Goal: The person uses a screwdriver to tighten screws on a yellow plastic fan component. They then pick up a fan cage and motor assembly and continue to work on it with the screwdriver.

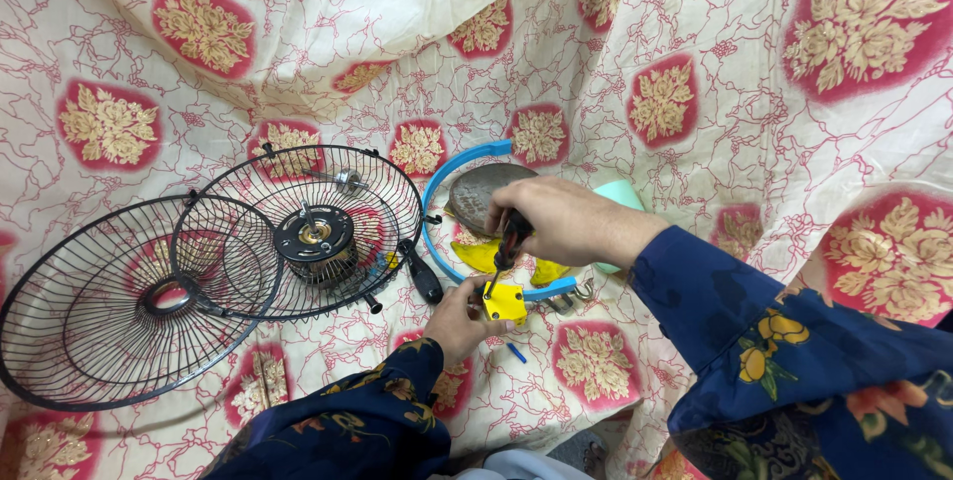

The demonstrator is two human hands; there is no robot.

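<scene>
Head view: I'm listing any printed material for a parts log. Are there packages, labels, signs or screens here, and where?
None can be seen: no package, label, sign or screen.
What lies there is bare hardware on a flowered cloth: two black wire fan guards, a blue ring, and a yellow piece in the left hand.
The right hand sets a screwdriver to that piece.

We have one view, from a camera worn on the head, looking steeply down and slightly forward. It sits close above our hands, which meet just below centre, with the patterned cloth (695, 63) filling the frame and our sleeves at the bottom edge.
</scene>
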